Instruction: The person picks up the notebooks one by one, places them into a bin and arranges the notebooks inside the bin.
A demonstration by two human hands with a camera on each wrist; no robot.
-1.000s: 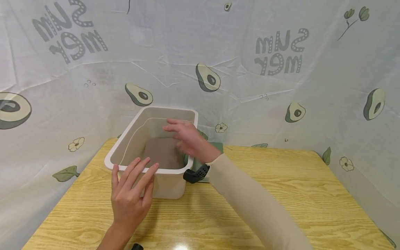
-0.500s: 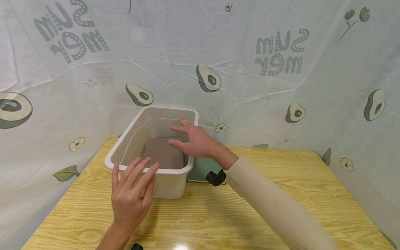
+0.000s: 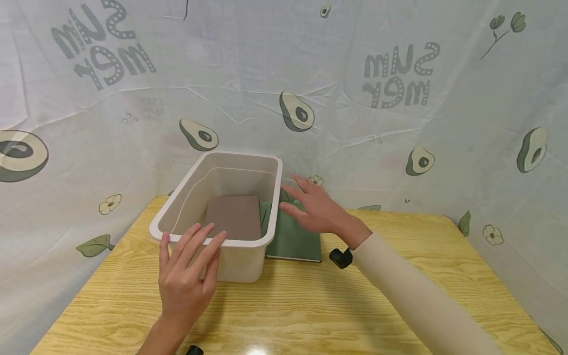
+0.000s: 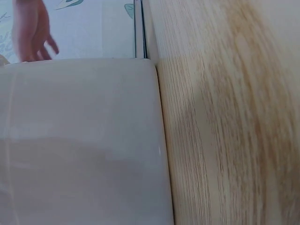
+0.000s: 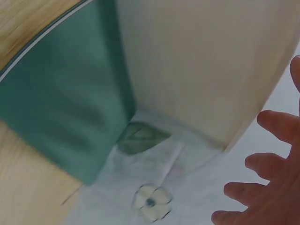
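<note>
A beige plastic bin (image 3: 241,264) stands at the left of the wooden table. Flat inside it lies a brown rectangular thing like a notebook cover (image 3: 232,217), with a strip of green (image 3: 265,217) beside it. My left hand (image 3: 186,281) rests straight fingers on the bin's near rim. To the bin's right, a dark green notebook (image 3: 295,241) lies against its wall. Over this notebook hovers my right hand (image 3: 317,207), fingers spread and holding nothing. In the right wrist view, its fingertips (image 5: 269,166) show near the bin's wall (image 5: 201,61).
The wooden table (image 3: 399,276) extends to the right and front. A pale cloth (image 3: 355,138) printed with avocados hangs behind and at both sides. A black wrist device (image 3: 340,258) sits by the right sleeve; another black piece (image 3: 194,350) shows at the bottom edge.
My right hand has moved right, from over the inside of the bin to above the green notebook, its fingers spreading. The left hand and the bin have stayed put.
</note>
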